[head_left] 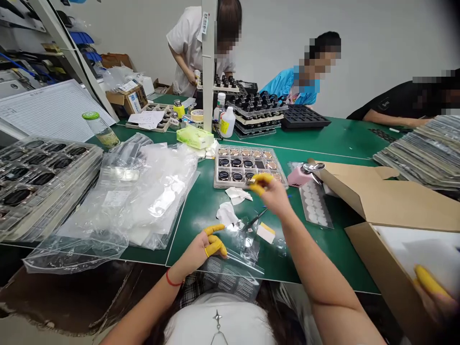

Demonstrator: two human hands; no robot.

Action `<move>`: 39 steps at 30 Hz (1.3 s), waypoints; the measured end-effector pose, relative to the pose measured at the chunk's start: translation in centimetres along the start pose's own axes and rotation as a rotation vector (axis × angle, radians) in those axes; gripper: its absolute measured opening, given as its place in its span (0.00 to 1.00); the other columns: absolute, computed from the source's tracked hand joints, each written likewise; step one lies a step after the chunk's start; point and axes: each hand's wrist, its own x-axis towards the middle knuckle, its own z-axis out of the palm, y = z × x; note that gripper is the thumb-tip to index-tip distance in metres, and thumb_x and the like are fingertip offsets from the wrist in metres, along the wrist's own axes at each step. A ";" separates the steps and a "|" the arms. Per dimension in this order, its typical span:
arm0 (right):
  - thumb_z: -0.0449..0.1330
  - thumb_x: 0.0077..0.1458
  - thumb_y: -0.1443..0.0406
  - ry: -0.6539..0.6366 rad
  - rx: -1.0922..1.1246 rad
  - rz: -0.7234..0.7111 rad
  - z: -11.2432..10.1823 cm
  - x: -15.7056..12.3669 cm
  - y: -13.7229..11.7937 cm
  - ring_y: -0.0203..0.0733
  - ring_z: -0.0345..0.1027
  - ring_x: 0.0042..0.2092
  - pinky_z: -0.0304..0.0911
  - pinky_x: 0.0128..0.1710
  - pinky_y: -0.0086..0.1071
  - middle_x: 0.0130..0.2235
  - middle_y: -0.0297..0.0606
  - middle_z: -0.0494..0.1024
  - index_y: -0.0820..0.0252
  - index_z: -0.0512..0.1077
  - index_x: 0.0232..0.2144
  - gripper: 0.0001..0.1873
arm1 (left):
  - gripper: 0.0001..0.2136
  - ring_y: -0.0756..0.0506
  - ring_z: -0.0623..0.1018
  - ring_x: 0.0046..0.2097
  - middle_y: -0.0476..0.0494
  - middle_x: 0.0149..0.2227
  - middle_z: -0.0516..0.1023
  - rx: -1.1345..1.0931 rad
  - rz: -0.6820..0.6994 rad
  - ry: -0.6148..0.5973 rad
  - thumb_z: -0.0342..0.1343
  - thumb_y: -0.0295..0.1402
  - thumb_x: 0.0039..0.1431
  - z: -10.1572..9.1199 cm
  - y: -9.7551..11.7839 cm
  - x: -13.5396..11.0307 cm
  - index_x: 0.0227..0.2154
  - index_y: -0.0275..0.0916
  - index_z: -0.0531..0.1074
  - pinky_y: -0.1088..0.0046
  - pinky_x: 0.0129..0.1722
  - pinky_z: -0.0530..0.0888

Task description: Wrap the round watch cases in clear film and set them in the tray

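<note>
A clear plastic bag (241, 239) lies crumpled on the green mat (201, 249), touched by the yellow-capped fingers (215, 247) of the left hand (196, 252). The right hand (273, 196) hangs over the front edge of a grey tray (220, 178) holding rows of round black and gold pieces (237, 165)

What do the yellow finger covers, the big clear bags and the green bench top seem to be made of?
The yellow finger cots look like thin latex or similar rubber, smooth and stretched snugly over the fingertips. The clear bags seem to be thin plastic film, creased and shiny. The green bench mat looks like matte rubber or vinyl, though its look leaves that open.
</note>
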 end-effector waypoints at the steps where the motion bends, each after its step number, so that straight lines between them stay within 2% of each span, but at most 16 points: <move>1: 0.57 0.55 0.65 -0.103 0.113 -0.085 0.7 -2.6 -1.3 0.41 0.67 0.36 0.63 0.39 0.36 0.36 0.37 0.74 0.55 0.70 0.36 0.06 | 0.29 0.47 0.77 0.32 0.46 0.29 0.76 0.001 0.006 -0.049 0.60 0.40 0.52 0.3 0.1 0.1 0.55 0.35 0.59 0.62 0.41 0.72; 4: 0.54 0.55 0.70 -0.347 0.233 -0.200 2.6 -8.8 -3.8 0.40 0.66 0.41 0.63 0.42 0.37 0.38 0.37 0.73 0.55 0.72 0.33 0.08 | 0.33 0.46 0.76 0.38 0.41 0.41 0.74 0.027 0.053 -0.135 0.62 0.36 0.50 1.2 0.1 0.4 0.57 0.40 0.57 0.64 0.42 0.73; 6: 0.51 0.56 0.72 -0.392 0.275 -0.140 3.5 -11.0 -4.0 0.40 0.66 0.43 0.63 0.43 0.37 0.39 0.38 0.72 0.56 0.71 0.33 0.10 | 0.33 0.44 0.73 0.46 0.39 0.50 0.69 0.107 0.068 -0.123 0.63 0.34 0.49 1.5 -0.1 0.3 0.58 0.43 0.57 0.66 0.44 0.72; 8: 0.52 0.55 0.71 -0.378 0.331 -0.018 4.1 -11.8 -3.7 0.38 0.66 0.39 0.64 0.41 0.36 0.37 0.37 0.71 0.56 0.69 0.36 0.08 | 0.35 0.43 0.72 0.47 0.39 0.53 0.67 0.240 0.067 -0.105 0.62 0.33 0.50 1.6 -0.4 0.0 0.60 0.44 0.53 0.67 0.44 0.72; 11: 0.56 0.54 0.68 -0.343 0.265 0.062 4.6 -12.0 -3.6 0.38 0.64 0.34 0.63 0.35 0.34 0.34 0.35 0.70 0.57 0.68 0.37 0.06 | 0.37 0.46 0.73 0.41 0.39 0.50 0.70 0.389 0.072 -0.097 0.59 0.34 0.53 1.7 -0.7 -0.5 0.62 0.44 0.46 0.68 0.40 0.72; 14: 0.55 0.55 0.68 -0.284 0.094 -0.060 4.7 -12.3 -3.9 0.40 0.63 0.37 0.61 0.38 0.36 0.35 0.37 0.70 0.57 0.69 0.30 0.04 | 0.31 0.47 0.73 0.39 0.39 0.48 0.70 0.362 0.080 -0.060 0.57 0.33 0.55 1.8 -0.8 -0.7 0.60 0.42 0.52 0.69 0.38 0.72; 16: 0.54 0.57 0.68 -0.298 0.066 -0.075 4.4 -12.9 -3.6 0.40 0.64 0.37 0.60 0.38 0.35 0.34 0.37 0.71 0.57 0.69 0.29 0.05 | 0.27 0.47 0.74 0.40 0.40 0.46 0.70 0.318 0.065 -0.033 0.58 0.32 0.53 1.7 -0.8 -0.8 0.56 0.41 0.57 0.68 0.40 0.72; 18: 0.55 0.57 0.67 -0.323 -0.019 0.040 3.6 -13.5 -2.7 0.40 0.64 0.35 0.60 0.35 0.33 0.31 0.36 0.73 0.57 0.69 0.32 0.03 | 0.25 0.46 0.74 0.40 0.43 0.43 0.71 0.285 0.026 -0.023 0.59 0.31 0.52 1.3 -0.6 -1.0 0.53 0.41 0.59 0.67 0.42 0.72; 20: 0.56 0.56 0.68 -0.315 -0.258 0.177 2.9 -13.7 -1.6 0.43 0.65 0.34 0.58 0.35 0.35 0.29 0.37 0.73 0.60 0.70 0.33 0.03 | 0.24 0.47 0.75 0.39 0.47 0.39 0.71 0.253 -0.023 -0.026 0.59 0.31 0.52 0.8 -0.3 -1.4 0.52 0.42 0.59 0.66 0.44 0.72; 22: 0.57 0.54 0.69 -0.272 -0.529 0.196 2.6 -13.3 -0.9 0.49 0.65 0.38 0.57 0.37 0.39 0.31 0.42 0.74 0.61 0.72 0.35 0.05 | 0.24 0.47 0.76 0.39 0.48 0.36 0.71 0.222 -0.052 -0.040 0.59 0.31 0.53 0.3 -0.1 -1.6 0.52 0.42 0.59 0.64 0.45 0.71; 24: 0.57 0.54 0.67 -0.199 -0.624 0.127 3.3 -12.0 -0.7 0.52 0.63 0.42 0.55 0.40 0.41 0.37 0.45 0.75 0.61 0.72 0.37 0.08 | 0.24 0.47 0.76 0.39 0.49 0.36 0.71 0.201 -0.056 -0.050 0.59 0.31 0.53 0.2 0.1 -1.7 0.51 0.42 0.57 0.63 0.46 0.71; 27: 0.56 0.56 0.63 -0.107 -0.466 0.047 5.5 -8.7 -0.7 0.49 0.63 0.44 0.55 0.42 0.39 0.43 0.43 0.74 0.58 0.71 0.43 0.12 | 0.23 0.46 0.78 0.39 0.48 0.35 0.73 0.191 -0.046 -0.036 0.60 0.31 0.53 0.5 0.2 -1.6 0.49 0.41 0.57 0.64 0.45 0.71; 31: 0.56 0.53 0.67 -0.213 -0.345 0.058 7.3 -5.5 -0.5 0.47 0.65 0.39 0.55 0.40 0.39 0.35 0.42 0.75 0.60 0.73 0.36 0.08 | 0.24 0.46 0.78 0.38 0.48 0.35 0.74 0.218 -0.043 0.069 0.62 0.33 0.49 0.6 0.4 -1.6 0.47 0.40 0.59 0.66 0.43 0.72; 33: 0.55 0.53 0.69 -0.221 -0.288 0.000 7.0 -6.0 -1.3 0.46 0.64 0.38 0.55 0.41 0.39 0.32 0.39 0.75 0.58 0.73 0.31 0.06 | 0.24 0.46 0.79 0.38 0.47 0.35 0.75 0.213 -0.035 0.125 0.63 0.33 0.49 0.2 0.5 -1.8 0.48 0.40 0.59 0.67 0.43 0.73; 37: 0.57 0.55 0.66 -0.296 -0.059 -0.356 6.4 -9.6 -4.4 0.43 0.62 0.41 0.54 0.44 0.39 0.38 0.36 0.74 0.52 0.73 0.34 0.05 | 0.23 0.45 0.78 0.39 0.44 0.38 0.76 0.319 0.036 0.141 0.61 0.32 0.49 -0.3 1.0 -2.0 0.48 0.39 0.62 0.68 0.41 0.73; 39: 0.56 0.57 0.67 -0.299 -0.043 -0.465 6.8 -10.7 -5.4 0.42 0.60 0.40 0.53 0.42 0.39 0.37 0.35 0.74 0.50 0.73 0.36 0.08 | 0.20 0.45 0.77 0.40 0.43 0.42 0.76 0.425 0.094 0.124 0.60 0.31 0.49 -0.1 1.2 -1.9 0.46 0.38 0.65 0.70 0.40 0.72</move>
